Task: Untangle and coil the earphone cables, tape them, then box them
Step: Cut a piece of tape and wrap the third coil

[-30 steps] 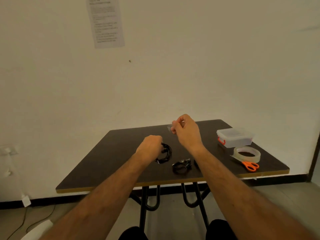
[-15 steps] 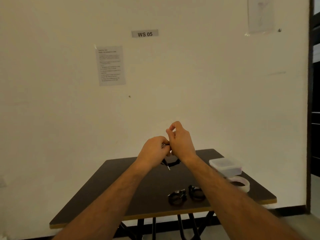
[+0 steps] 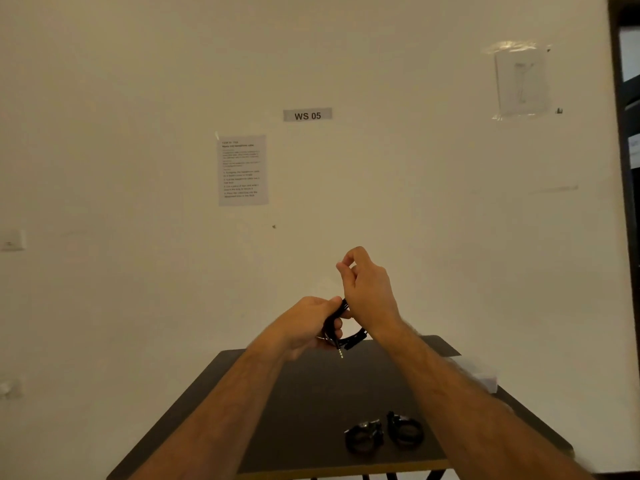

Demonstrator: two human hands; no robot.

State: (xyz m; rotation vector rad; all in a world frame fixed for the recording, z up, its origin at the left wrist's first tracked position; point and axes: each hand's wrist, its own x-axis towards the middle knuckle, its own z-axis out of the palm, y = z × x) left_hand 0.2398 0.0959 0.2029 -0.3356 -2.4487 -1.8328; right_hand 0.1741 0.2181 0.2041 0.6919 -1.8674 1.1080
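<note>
My left hand (image 3: 308, 323) grips a coiled black earphone cable (image 3: 348, 337) in the air above the far part of the dark table (image 3: 304, 396). Its jack plug (image 3: 341, 353) hangs down from the coil. My right hand (image 3: 369, 292) is just right of the coil and touches it, with thumb and forefinger pinched together at the top on a piece of clear tape that barely shows. Two more coiled black earphones (image 3: 363, 439) (image 3: 405, 433) lie side by side near the table's front edge.
A clear plastic box (image 3: 483, 377) sits at the table's right side, mostly hidden behind my right forearm. A white wall with a paper sheet (image 3: 243, 169) and a "WS 05" label (image 3: 307, 115) stands behind the table. A dark door frame (image 3: 623, 168) is at the right.
The view has tilted upward, so the table sits lower in frame. Both hands lifted from the table with the coil; my right hand has risen a little above my left.
</note>
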